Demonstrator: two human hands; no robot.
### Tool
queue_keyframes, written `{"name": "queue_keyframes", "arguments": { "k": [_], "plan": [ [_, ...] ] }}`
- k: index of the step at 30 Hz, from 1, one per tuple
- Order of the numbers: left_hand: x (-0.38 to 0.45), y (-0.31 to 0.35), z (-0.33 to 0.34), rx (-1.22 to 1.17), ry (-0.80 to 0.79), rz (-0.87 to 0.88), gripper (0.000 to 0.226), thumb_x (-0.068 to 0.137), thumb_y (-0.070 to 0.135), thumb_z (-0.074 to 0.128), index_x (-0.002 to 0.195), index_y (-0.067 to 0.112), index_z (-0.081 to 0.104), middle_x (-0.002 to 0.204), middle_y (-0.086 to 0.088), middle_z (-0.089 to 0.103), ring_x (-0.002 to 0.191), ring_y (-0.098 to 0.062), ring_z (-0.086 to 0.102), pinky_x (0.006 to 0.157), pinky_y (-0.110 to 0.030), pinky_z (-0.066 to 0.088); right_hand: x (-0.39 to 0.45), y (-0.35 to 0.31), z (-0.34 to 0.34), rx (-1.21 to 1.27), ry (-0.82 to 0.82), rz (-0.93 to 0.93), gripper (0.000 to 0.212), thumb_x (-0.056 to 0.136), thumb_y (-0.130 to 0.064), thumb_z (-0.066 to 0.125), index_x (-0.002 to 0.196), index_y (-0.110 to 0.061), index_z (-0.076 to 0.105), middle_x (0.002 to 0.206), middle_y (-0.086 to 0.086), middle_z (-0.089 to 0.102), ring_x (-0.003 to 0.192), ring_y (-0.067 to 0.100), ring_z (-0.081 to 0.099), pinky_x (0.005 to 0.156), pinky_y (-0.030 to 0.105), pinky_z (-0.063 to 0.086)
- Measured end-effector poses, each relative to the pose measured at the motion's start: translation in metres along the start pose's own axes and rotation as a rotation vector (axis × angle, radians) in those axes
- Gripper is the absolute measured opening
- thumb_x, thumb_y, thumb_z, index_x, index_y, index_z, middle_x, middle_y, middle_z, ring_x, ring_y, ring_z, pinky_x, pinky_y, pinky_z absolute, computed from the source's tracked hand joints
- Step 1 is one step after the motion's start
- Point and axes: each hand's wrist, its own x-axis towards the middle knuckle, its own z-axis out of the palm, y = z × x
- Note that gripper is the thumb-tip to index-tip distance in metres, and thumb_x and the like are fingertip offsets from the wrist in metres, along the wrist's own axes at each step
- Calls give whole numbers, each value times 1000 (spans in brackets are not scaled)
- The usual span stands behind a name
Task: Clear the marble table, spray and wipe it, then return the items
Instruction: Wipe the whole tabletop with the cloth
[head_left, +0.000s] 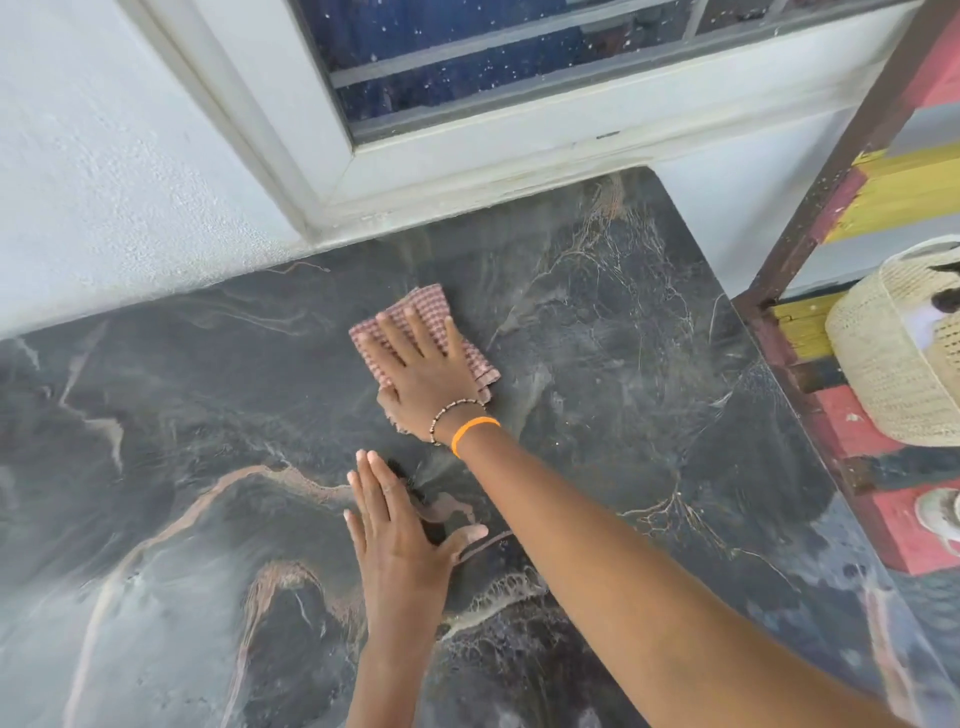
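The dark marble table (649, 374) with pale and rust veins fills most of the view. A folded red-and-white checked cloth (415, 312) lies flat on it near the back wall. My right hand (423, 376), with a beaded bracelet and an orange band at the wrist, presses down on the cloth with fingers spread. Closer to me, my left hand (400, 540) rests flat on the bare marble, palm down, fingers together, holding nothing.
A white wall and a window frame (363, 171) run along the table's far edge. Right of the table stands a brown-framed shelf (810, 208) painted red and yellow, holding a woven straw basket (893, 353).
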Motion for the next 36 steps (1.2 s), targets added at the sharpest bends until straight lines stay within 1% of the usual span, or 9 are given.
{"name": "queue_keyframes", "arguments": {
  "k": [3, 6, 10, 15, 19, 25, 29, 32, 36],
  "plan": [
    [-16, -14, -5, 33, -30, -50, 136, 48, 85, 40, 145, 6, -13, 157, -10, -13, 144, -23, -14, 117, -47, 4, -27, -20, 10, -59, -46, -206, 63, 90, -38, 40, 148, -34, 14, 159, -5, 6, 147, 24, 1, 115, 55, 1],
    [-24, -15, -5, 76, -72, -16, 136, 47, 91, 29, 144, 8, -17, 156, -8, -16, 143, -21, -19, 117, -44, 0, -59, 7, 11, -89, -32, -242, 64, 89, -41, 41, 147, -37, 15, 159, -7, 8, 147, 22, 5, 115, 53, 3],
    [-22, -1, 0, 123, -155, 51, 140, 38, 94, 13, 145, 7, -16, 155, -8, -21, 141, -20, -23, 117, -45, -1, -84, 82, -5, -95, 37, 21, 64, 89, -40, 37, 147, -38, 9, 159, -9, 6, 147, 20, 3, 115, 52, 3],
    [-19, 5, 5, 175, -188, 40, 141, 41, 94, 20, 144, 5, -17, 154, -10, -24, 143, -25, -20, 116, -49, 1, -117, 186, -26, -89, 109, 430, 58, 94, -38, 31, 148, -33, 10, 159, -7, 6, 147, 21, 5, 115, 53, 7],
    [-18, 3, 3, 176, -174, 59, 150, 29, 97, 2, 145, 3, -13, 155, -12, -19, 144, -26, -15, 116, -49, 4, -154, 214, -27, -76, 149, 625, 60, 94, -36, 34, 148, -31, 10, 159, -3, 9, 146, 23, 8, 114, 56, 11],
    [-20, -1, 6, 169, -149, 110, 143, 39, 96, 6, 146, 1, -8, 156, -13, -14, 145, -27, -12, 116, -50, 5, -190, 156, -7, -7, 172, 783, 61, 93, -36, 33, 149, -32, 7, 159, -2, 8, 146, 25, 7, 114, 58, 6],
    [-23, -17, 2, 6, -86, 143, 113, 69, 68, 51, 147, 3, 1, 158, -9, -4, 145, -22, -8, 117, -45, 2, -173, 91, 5, -5, 142, 657, 61, 93, -37, 30, 149, -32, 4, 160, -3, 2, 147, 23, 1, 114, 57, 1],
    [-31, -46, -9, 22, -12, 152, 102, 77, 53, 60, 147, 3, 5, 158, -10, -1, 145, -24, -7, 117, -45, 2, -146, 33, 15, 19, 122, 531, 62, 93, -37, 30, 149, -31, 3, 160, -3, -1, 147, 25, -1, 114, 57, -1],
    [-37, -93, -29, 46, 2, 62, 105, 75, 47, 67, 147, 3, 4, 158, -12, -2, 145, -26, -8, 117, -46, 2, -108, -51, 30, 62, 71, 324, 64, 92, -37, 34, 149, -29, 5, 160, -1, 1, 147, 27, -4, 113, 58, -3]
  ]
}}
